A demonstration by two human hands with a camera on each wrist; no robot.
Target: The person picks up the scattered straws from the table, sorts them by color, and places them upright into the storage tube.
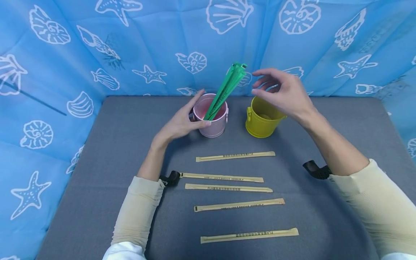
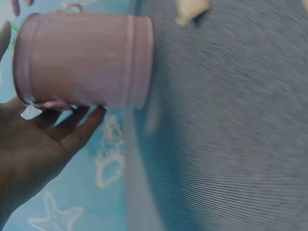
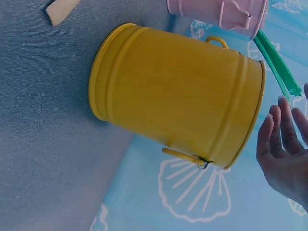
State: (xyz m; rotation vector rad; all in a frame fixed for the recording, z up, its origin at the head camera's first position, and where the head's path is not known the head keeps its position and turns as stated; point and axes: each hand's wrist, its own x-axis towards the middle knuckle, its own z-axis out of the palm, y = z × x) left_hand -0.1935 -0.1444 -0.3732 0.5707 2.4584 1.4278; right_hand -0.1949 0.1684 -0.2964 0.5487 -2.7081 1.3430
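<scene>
A pink bucket (image 1: 212, 128) holds a bundle of green wrapped straws (image 1: 224, 92) that lean up to the right out of it. My left hand (image 1: 180, 121) holds this bucket from its left side, the thumb at the front of the rim and the fingers round the back. To the right stands a yellow bucket (image 1: 261, 124); its visible inside shows no straws. Above that bucket my right hand (image 1: 286, 90) is raised, fingers loosely bent toward the tops of the green straws, with nothing in it. The right wrist view shows a gap between the yellow bucket and those fingers.
Several tan paper-wrapped straws (image 1: 224, 177) lie roughly crosswise and spaced apart on the grey cloth-covered table (image 1: 107, 162), in front of the buckets. A blue curtain (image 1: 146, 47) with white shell prints hangs behind the table's back edge and along its sides.
</scene>
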